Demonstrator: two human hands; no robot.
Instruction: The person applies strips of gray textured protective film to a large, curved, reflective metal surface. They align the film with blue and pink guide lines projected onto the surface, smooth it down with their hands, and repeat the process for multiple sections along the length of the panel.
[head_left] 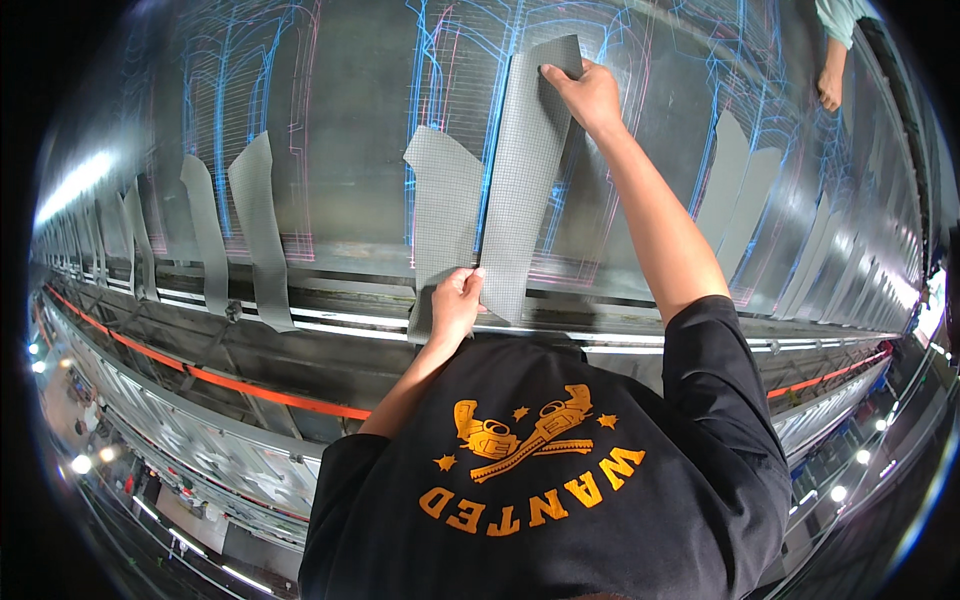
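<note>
Fingers of the right hand [592, 98] grip a long grey checked fabric strip [526, 180] at one o'clock; the left hand [456, 304] pinches its seven-o'clock edge.

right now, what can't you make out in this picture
All in the head view:
Right hand: some fingers hidden behind the tall checked grey piece.
Left hand: its curled fingers hide exactly what it pinches.
Table: the surface under the tall piece is covered by it.
Co-worker's sleeve: cut off by the top edge.
Far-left grey pieces: the smallest too crowded to count.
</note>
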